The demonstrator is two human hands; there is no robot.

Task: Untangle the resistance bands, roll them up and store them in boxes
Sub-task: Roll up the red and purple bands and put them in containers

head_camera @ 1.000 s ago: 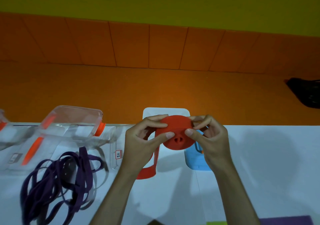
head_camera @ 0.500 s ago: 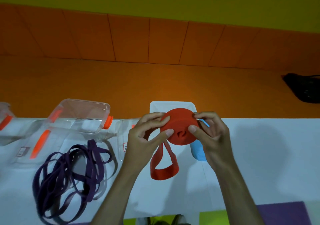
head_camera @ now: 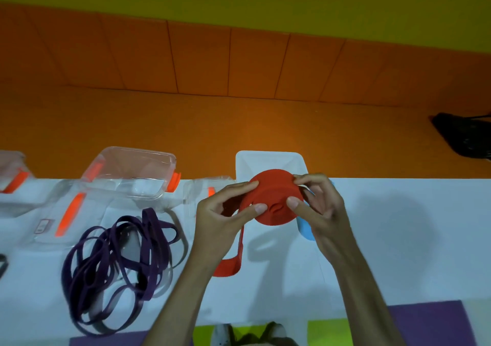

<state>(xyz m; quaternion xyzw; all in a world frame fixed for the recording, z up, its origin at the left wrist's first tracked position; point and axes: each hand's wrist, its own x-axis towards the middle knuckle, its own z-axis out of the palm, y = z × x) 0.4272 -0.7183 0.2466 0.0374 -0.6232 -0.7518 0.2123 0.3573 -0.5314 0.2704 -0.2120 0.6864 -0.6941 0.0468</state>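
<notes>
The white table [head_camera: 398, 252] spans the lower frame, and an orange floor [head_camera: 186, 119] lies beyond its far edge. On the table's left, a clear plastic box [head_camera: 132, 175] with orange latches sits among other clear box parts; how they are arranged cannot be told. Just in front of it lies a tangle of purple resistance bands [head_camera: 119, 266], loose and unrolled on the table. At the far table edge, centre, sits a white container [head_camera: 268, 162], partly hidden. Held above the table in front of that container is the red resistance band [head_camera: 273, 202], wound into a thick disc with its flat face toward the camera. A loose tail [head_camera: 231, 266] hangs from its left side down toward the table. The left hand [head_camera: 220, 220] grips the disc's left side, thumb pressed on the face, fingers curled over the upper rim. The right hand [head_camera: 321, 212] grips the right side likewise, thumb on the face, fingers curled at the upper right rim. A blue object [head_camera: 305, 228] shows beneath the right hand, identity unclear. A black object [head_camera: 465, 135] lies on the floor, far right.
</notes>
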